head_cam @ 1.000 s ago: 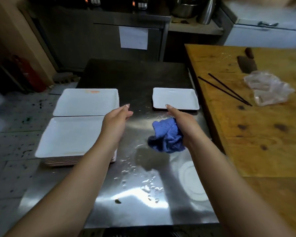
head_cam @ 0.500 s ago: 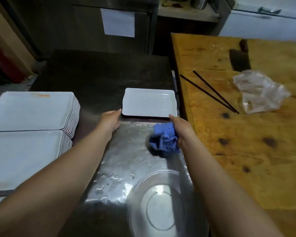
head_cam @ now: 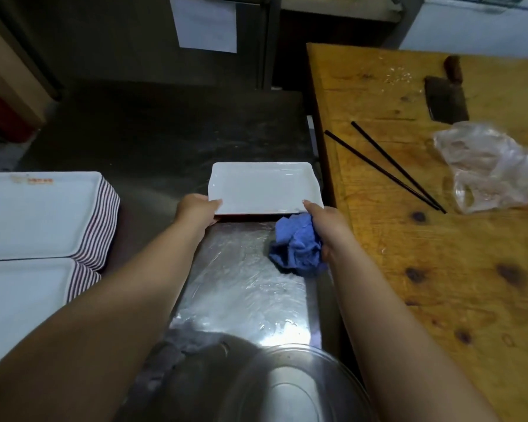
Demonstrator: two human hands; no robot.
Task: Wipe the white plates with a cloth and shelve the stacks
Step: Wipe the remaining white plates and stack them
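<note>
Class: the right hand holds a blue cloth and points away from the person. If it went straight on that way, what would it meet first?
The small white plate: the right hand already has a fingertip at its near right corner, whether touching is unclear.

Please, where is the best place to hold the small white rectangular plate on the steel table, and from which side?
Take the small white plate by its two near corners, coming from the near side. It lies flat with a raised rim, its long edge facing the person. The left hand already grips one corner there; the right hand holds the blue cloth.

Head camera, looking forward-down, close over hands.
</note>
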